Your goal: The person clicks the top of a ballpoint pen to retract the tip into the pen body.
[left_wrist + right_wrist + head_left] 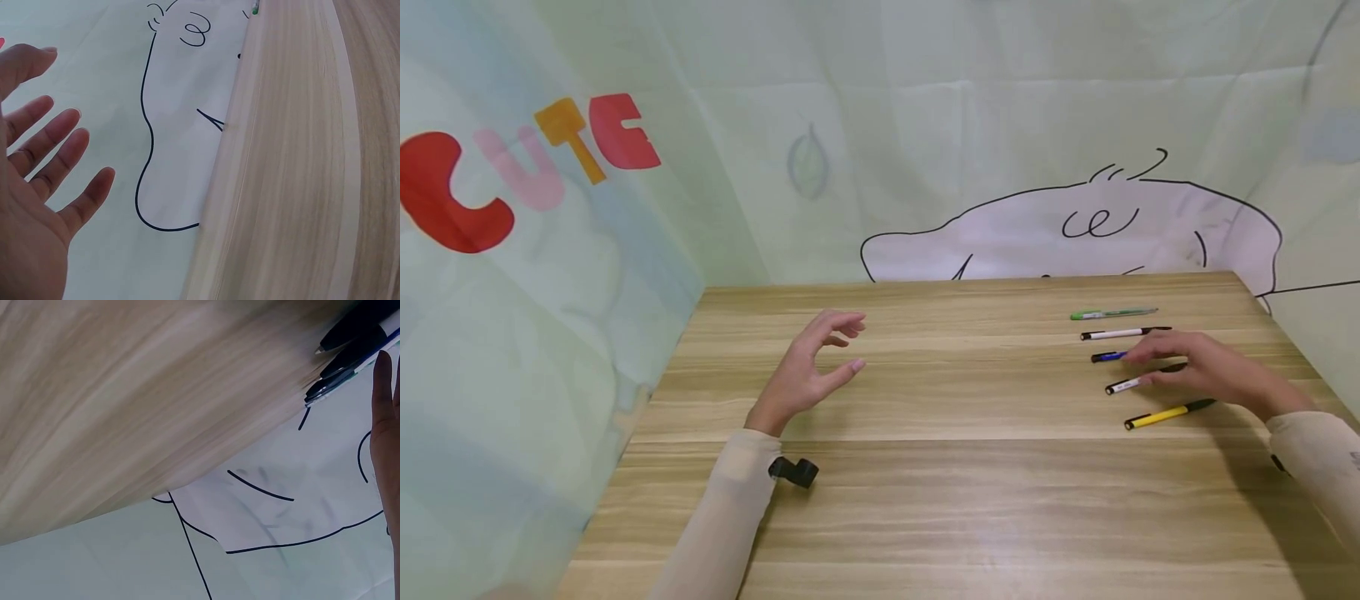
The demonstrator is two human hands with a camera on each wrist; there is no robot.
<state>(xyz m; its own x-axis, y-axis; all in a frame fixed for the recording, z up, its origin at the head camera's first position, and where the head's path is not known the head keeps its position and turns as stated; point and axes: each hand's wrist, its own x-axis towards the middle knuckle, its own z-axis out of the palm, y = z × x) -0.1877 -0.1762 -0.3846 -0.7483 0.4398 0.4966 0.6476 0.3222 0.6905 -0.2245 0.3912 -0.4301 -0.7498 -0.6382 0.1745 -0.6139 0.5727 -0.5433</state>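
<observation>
Head view: the table (962,508) bears five pens (1165,416).

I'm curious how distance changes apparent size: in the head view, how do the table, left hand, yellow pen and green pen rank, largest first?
1. Table
2. Left hand
3. Yellow pen and green pen: similar in length, and the yellow one lies nearer, so I can't rank them surely.
</observation>
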